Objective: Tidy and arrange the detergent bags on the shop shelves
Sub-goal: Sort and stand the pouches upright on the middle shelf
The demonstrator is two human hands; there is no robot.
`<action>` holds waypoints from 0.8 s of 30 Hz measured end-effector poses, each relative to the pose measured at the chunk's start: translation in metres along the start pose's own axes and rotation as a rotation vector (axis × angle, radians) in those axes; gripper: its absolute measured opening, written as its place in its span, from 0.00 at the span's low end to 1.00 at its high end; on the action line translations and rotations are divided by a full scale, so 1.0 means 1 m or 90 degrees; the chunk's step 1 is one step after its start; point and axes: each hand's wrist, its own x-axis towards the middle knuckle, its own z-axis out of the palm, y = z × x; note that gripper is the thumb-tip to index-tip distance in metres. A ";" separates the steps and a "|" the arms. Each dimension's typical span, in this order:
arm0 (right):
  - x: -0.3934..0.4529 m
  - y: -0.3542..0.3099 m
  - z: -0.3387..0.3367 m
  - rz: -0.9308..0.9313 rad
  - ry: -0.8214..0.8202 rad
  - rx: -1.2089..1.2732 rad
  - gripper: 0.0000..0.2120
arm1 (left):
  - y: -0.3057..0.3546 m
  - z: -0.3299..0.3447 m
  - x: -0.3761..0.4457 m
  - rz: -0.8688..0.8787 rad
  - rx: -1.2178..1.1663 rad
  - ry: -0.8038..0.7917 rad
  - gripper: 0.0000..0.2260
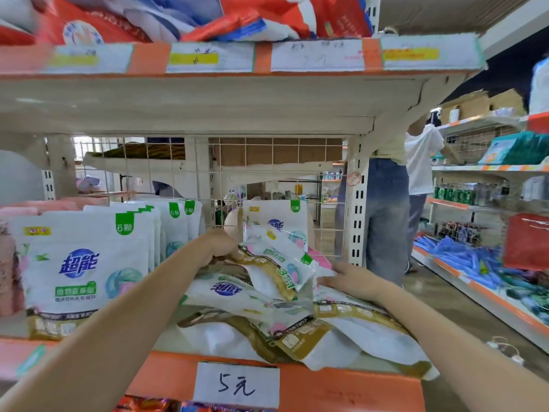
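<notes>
White detergent bags with blue logos and gold bottoms fill the middle shelf. A neat upright row stands at the left. A loose pile of several bags lies flat at the centre and right. My left hand grips the gold bottom edge of a tilted bag above the pile. My right hand lies with fingers stretched on the right edge of the same bag, over the pile. One bag stands upright against the wire back.
The shelf's orange front edge carries a white price label. A wire grid backs the shelf and the upper shelf hangs low overhead. Pink packs sit far left. Two people stand in the aisle at right.
</notes>
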 end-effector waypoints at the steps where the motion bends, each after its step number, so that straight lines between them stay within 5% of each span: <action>1: 0.000 0.000 0.000 -0.002 0.004 0.005 0.30 | 0.002 -0.001 0.000 -0.005 -0.006 -0.019 0.10; 4: -0.001 0.000 0.001 -0.003 0.019 -0.005 0.29 | 0.014 0.001 -0.001 0.005 0.002 -0.022 0.13; 6: -0.002 -0.002 0.002 -0.002 0.027 0.002 0.29 | 0.024 0.005 -0.002 0.038 -0.006 0.005 0.05; 8: -0.003 -0.003 0.002 -0.001 0.031 0.014 0.28 | 0.029 0.010 0.001 0.091 -0.051 0.028 0.16; 15: -0.005 -0.004 0.003 -0.014 0.032 0.012 0.18 | 0.018 0.010 0.015 0.303 -0.330 0.165 0.07; 20: -0.003 -0.002 0.004 -0.026 0.045 0.003 0.18 | -0.033 0.015 0.037 0.173 0.209 0.178 0.16; 24: 0.000 -0.003 0.005 -0.035 0.044 -0.009 0.23 | -0.047 0.019 0.047 0.106 0.232 0.124 0.23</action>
